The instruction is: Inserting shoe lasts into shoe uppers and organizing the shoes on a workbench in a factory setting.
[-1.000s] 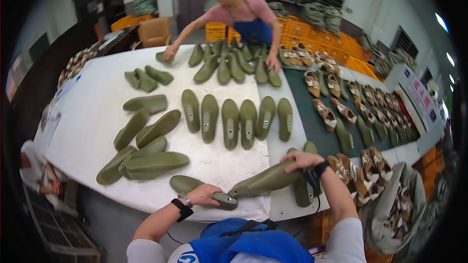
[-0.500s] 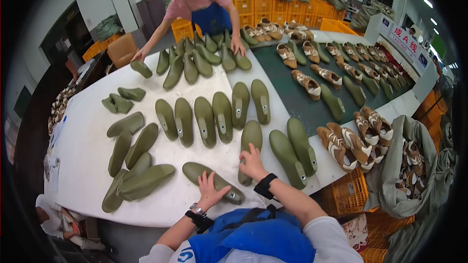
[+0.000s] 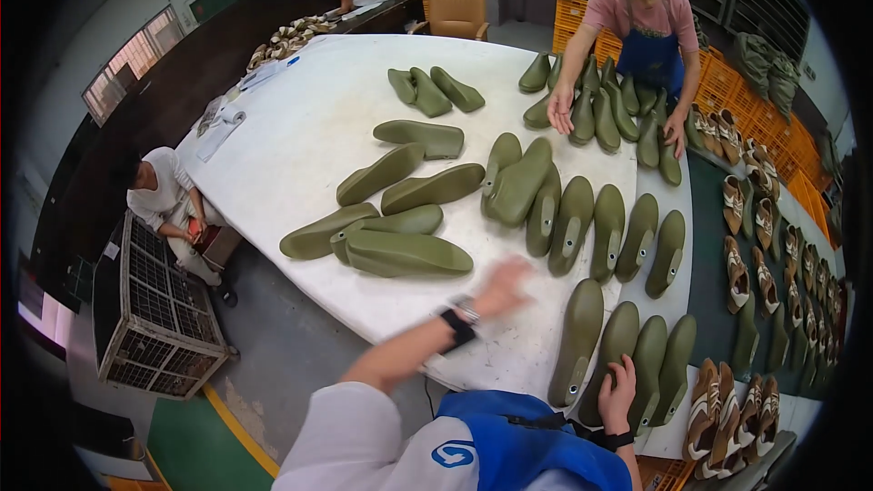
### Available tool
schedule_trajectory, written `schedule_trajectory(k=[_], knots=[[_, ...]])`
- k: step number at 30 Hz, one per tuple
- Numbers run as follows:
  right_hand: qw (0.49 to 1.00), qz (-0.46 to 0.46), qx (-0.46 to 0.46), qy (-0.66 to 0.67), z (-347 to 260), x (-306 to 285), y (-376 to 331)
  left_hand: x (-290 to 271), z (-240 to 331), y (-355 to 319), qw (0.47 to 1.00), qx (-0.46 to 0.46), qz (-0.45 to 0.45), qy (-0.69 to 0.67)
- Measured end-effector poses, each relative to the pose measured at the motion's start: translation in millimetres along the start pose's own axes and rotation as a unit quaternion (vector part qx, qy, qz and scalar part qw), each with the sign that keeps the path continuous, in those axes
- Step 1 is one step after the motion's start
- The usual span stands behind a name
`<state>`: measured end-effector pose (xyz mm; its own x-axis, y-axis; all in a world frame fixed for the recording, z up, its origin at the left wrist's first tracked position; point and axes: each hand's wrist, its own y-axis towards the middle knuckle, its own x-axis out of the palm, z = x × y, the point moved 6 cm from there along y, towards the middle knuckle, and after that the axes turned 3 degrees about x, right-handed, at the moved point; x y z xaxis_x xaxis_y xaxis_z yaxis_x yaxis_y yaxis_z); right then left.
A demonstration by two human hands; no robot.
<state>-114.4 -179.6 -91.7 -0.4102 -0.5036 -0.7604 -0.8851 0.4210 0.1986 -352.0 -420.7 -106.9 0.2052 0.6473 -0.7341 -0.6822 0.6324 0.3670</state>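
Note:
Green shoe lasts lie about the white table [image 3: 273,182]. My right hand [image 3: 620,391] is on the heel end of one last [image 3: 615,338], its fingers curled along the side. Another last [image 3: 577,341] lies just left of it, and two more lie close on its right. Blurred by motion, my left hand [image 3: 507,289] is over the table beside a group of sideways lasts [image 3: 409,255]; its fingers cannot be made out. Farther off, a big-looking last [image 3: 523,184] overlaps the left end of a row of lasts [image 3: 573,223]; whether it touches them I cannot tell.
Across the table a person in a blue apron [image 3: 647,59] reaches over more lasts [image 3: 605,118]. Brown-and-white shoes [image 3: 727,418] stand at the right, others on a dark green surface [image 3: 709,218]. A seated person [image 3: 173,191] and a wire cage [image 3: 159,318] are at the left.
My view has swung left. My left hand has let go of its last, which now lies lined up beside the others. The co-worker's hand no longer holds a last.

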Motion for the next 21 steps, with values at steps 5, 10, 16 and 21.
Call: schedule_trajectory(k=[5, 10, 16, 21], knots=[[1.000, 0.001, 0.014, -0.011, -1, 4, 4, -182, -129, -86, 0.898, -0.171, -0.180, 0.364], [1.000, 0.014, 0.017, -0.005, 2, 3, 8, -167, -116, -78, 0.879, -0.250, -0.215, 0.343], [0.999, 0.022, 0.023, -0.010, 4, 2, 7, -78, -66, -132, 0.831, -0.457, -0.187, -0.256], [1.000, 0.019, 0.008, 0.003, 2, 2, 7, 18, 12, -96, 0.642, -0.436, -0.145, -0.613]])
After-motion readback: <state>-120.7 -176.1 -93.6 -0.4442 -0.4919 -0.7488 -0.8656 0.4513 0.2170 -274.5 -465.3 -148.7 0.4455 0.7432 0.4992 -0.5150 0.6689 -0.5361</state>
